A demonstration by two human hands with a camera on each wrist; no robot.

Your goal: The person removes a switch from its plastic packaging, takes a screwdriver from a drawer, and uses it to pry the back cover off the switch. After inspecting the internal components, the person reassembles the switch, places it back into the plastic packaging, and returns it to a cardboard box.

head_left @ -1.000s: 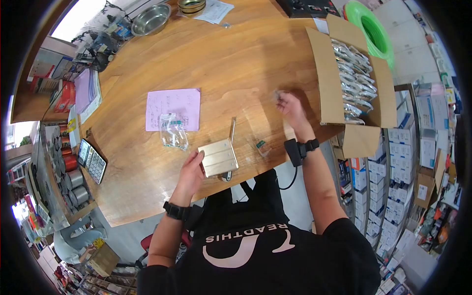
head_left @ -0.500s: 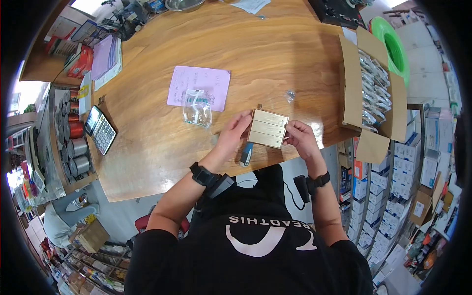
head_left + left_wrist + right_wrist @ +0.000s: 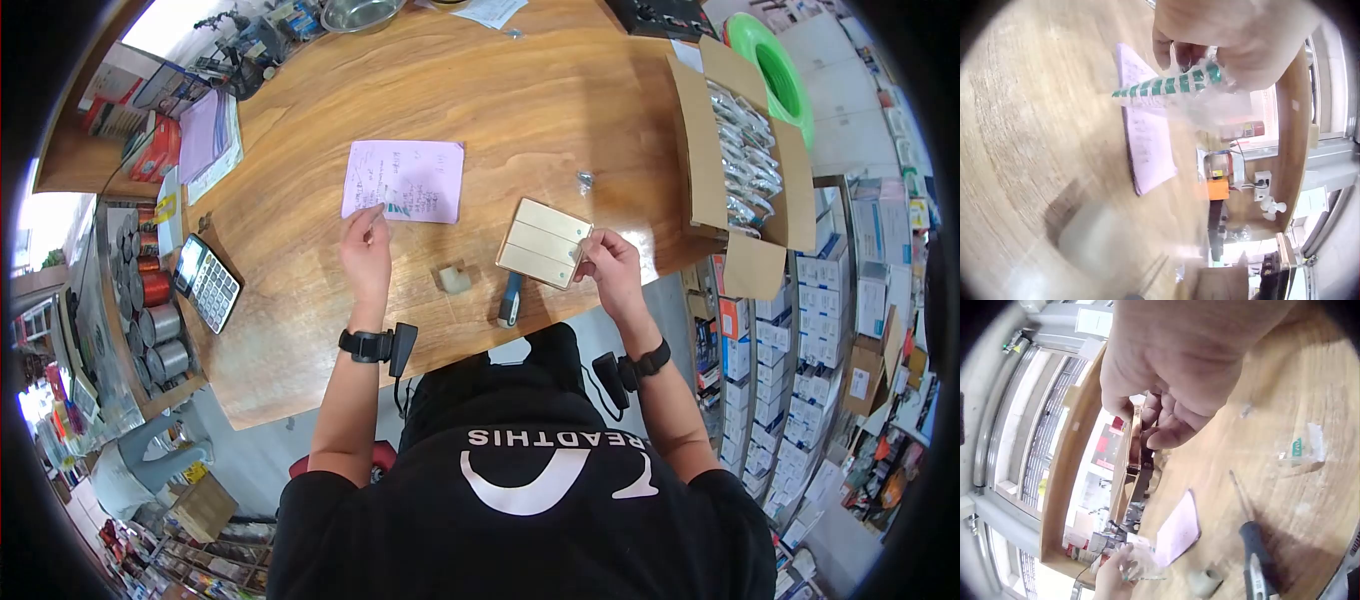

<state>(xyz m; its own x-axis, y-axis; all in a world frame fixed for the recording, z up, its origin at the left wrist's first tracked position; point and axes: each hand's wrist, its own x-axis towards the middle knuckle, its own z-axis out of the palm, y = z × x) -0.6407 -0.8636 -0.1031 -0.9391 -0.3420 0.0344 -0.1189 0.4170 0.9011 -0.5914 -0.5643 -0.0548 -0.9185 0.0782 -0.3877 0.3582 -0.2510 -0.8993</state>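
Note:
In the head view my right hand (image 3: 612,268) pinches the right edge of a gold wall switch (image 3: 543,243) with three long rockers, its front facing up. The right wrist view shows the switch edge-on between thumb and fingers. My left hand (image 3: 366,262) holds a clear plastic bag (image 3: 1172,87) with a green printed band, above a pink note sheet (image 3: 430,175). A screwdriver (image 3: 510,300) with a dark handle lies on the table, its shaft hidden beneath the switch in the head view. Between the hands stands a small beige hollow piece (image 3: 454,279).
A small clear packet (image 3: 585,180) lies beyond the switch, and a plastic scrap (image 3: 1304,450) shows in the right wrist view. An open carton (image 3: 705,150) of wrapped items stands at the right, a calculator (image 3: 207,283) at the left. The table's front edge runs near both forearms.
The switch has passed from my left hand to both hands, then to my right alone. My right hand let go of the small packet. My left hand moved left and took the plastic bag.

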